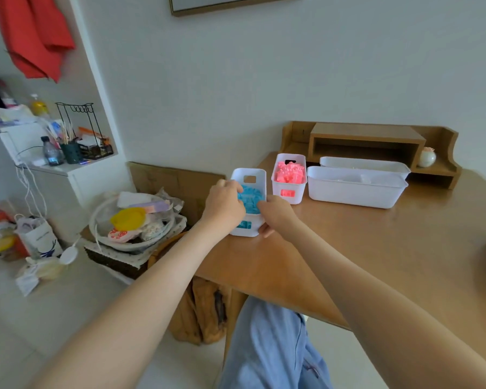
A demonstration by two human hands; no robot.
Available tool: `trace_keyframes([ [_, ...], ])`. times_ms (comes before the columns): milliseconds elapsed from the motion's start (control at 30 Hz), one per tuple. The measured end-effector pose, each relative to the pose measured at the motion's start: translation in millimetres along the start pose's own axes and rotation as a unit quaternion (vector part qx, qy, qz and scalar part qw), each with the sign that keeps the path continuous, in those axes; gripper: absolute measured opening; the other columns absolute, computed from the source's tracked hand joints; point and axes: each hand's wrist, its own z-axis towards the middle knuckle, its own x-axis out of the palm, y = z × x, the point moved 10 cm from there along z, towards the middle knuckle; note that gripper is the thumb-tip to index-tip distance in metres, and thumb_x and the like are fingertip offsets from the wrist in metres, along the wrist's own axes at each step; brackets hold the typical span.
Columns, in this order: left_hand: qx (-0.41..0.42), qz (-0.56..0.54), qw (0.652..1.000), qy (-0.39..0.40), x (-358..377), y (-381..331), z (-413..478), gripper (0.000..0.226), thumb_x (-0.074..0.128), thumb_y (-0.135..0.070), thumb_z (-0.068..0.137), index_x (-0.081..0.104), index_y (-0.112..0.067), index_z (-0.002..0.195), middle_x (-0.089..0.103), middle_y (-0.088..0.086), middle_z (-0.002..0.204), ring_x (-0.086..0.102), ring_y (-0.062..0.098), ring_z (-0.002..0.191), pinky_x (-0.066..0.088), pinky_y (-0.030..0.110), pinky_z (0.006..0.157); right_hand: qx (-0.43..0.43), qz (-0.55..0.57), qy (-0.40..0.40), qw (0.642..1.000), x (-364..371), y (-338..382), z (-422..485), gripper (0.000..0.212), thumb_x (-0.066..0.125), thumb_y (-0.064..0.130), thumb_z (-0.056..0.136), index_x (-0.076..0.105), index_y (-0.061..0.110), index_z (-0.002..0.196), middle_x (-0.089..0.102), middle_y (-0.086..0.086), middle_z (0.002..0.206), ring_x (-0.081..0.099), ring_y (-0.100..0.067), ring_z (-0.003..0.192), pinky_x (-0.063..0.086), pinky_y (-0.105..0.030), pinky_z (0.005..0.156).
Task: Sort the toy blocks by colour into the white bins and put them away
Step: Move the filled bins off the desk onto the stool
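This was a lived-in room of a home. The wooden surface (376, 234) stood against a plain wall, with a small wooden shelf unit (368, 138) at its back edge and white bins (357, 189) of toy blocks (289, 172) on it. Above the surface hung a framed picture (230, 4). Left of the surface were a wall alcove (68, 167) crowded with bottles and papers, a red garment (31, 35) hanging high up, and a basket (132, 220) of packets and a paper bag (40, 237) on the pale floor.

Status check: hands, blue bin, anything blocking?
Left hand and right hand both grip the blue-block bin at the table corner. Beside it, pink-block bin. Nothing seen in the way.
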Motion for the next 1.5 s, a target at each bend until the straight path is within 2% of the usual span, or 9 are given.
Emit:
trace_keyframes([
  [167,-0.221,-0.221,0.950,-0.010,-0.7,61.3,-11.9,0.016,0.049,-0.010,0.091,0.052,-0.009,0.106,0.055,0.003,0.102,0.050,0.017,0.092,0.043,0.023,0.059,0.004,0.000,0.018,1.000,13.2,7.6,-5.6,0.035,0.031,0.016,0.095,0.049,0.006,0.123,0.068,-0.017,0.099,0.068,-0.026,0.058,0.058,-0.031,0.062],
  [333,-0.365,-0.386,0.846,0.037,18.5,114.7,-33.7,0.016,0.042,-0.014,0.095,0.055,-0.013,0.104,0.064,0.009,0.098,0.065,0.024,0.093,0.053,0.042,0.089,-0.028,-0.008,0.052,0.998,51.7,38.6,-12.8,0.034,0.031,0.014,0.093,0.050,0.010,0.121,0.065,-0.012,0.110,0.067,-0.024,0.055,0.058,-0.028,0.059],
  [467,-0.386,-0.400,0.831,-0.026,-7.6,155.7,-37.3,0.021,0.039,-0.012,0.096,0.057,-0.017,0.108,0.065,0.008,0.096,0.066,0.025,0.085,0.055,0.042,0.084,-0.038,-0.002,0.054,0.998,95.7,66.1,-7.9,0.029,0.034,0.017,0.093,0.052,0.011,0.114,0.065,-0.010,0.105,0.066,-0.023,0.061,0.054,-0.024,0.048],
  [600,-0.423,-0.406,0.806,-0.077,-27.6,207.7,-42.7,0.028,0.036,-0.011,0.094,0.060,-0.014,0.108,0.066,0.010,0.095,0.065,0.028,0.085,0.056,0.044,0.080,-0.031,0.013,0.053,0.998,145.7,84.7,-2.7,0.024,0.037,0.018,0.093,0.053,0.012,0.110,0.061,-0.004,0.096,0.062,-0.020,0.077,0.056,-0.030,0.069],
  [733,-0.486,-0.306,0.808,-0.132,-50.4,279.9,-55.8,0.034,0.034,-0.005,0.096,0.051,0.001,0.125,0.055,0.017,0.121,0.054,0.032,0.107,0.042,0.033,0.071,-0.020,-0.007,0.104,0.994,230.1,96.4,-3.5,0.044,0.037,0.024,0.094,0.030,0.007,0.134,0.055,-0.008,0.124,0.058,-0.028,0.108,0.051,-0.037,0.088],
  [967,-0.495,-0.314,0.786,-0.196,-39.8,365.7,-82.2,0.029,0.035,-0.002,0.094,0.058,-0.004,0.111,0.060,0.016,0.112,0.051,0.022,0.084,0.045,0.025,0.067,0.004,0.032,0.095,0.995,342.3,78.4,16.0,0.042,0.043,0.027,0.091,0.033,0.008,0.127,0.049,-0.012,0.128,0.050,-0.031,0.115,0.045,-0.046,0.094],
  [1200,-0.509,-0.444,0.722,-0.151,38.3,430.4,-77.7,0.028,0.038,-0.007,0.093,0.056,-0.020,0.109,0.064,0.007,0.113,0.064,0.025,0.094,0.055,0.039,0.075,0.082,0.119,0.099,0.985,402.0,22.7,58.2,0.033,0.046,0.022,0.090,0.039,0.011,0.121,0.054,-0.008,0.121,0.058,-0.025,0.105,0.051,-0.036,0.082],
  [1300,-0.508,-0.467,0.715,-0.114,68.3,439.8,-64.9,0.026,0.035,-0.011,0.098,0.051,-0.021,0.116,0.061,0.002,0.107,0.063,0.017,0.083,0.053,0.031,0.061,0.116,0.184,0.085,0.972,415.9,-6.5,80.4,0.028,0.048,0.024,0.092,0.041,0.015,0.118,0.057,-0.006,0.117,0.062,-0.018,0.097,0.053,-0.027,0.071],
  [1500,-0.491,-0.492,0.718,-0.040,139.2,448.2,-34.7,0.033,0.036,-0.014,0.102,0.042,-0.022,0.133,0.057,0.003,0.115,0.063,0.014,0.089,0.056,0.032,0.068,0.224,0.326,0.056,0.917,432.5,-75.3,113.9,0.045,0.059,0.032,0.089,0.034,0.022,0.124,0.055,-0.003,0.118,0.063,-0.015,0.096,0.056,-0.037,0.085],
])
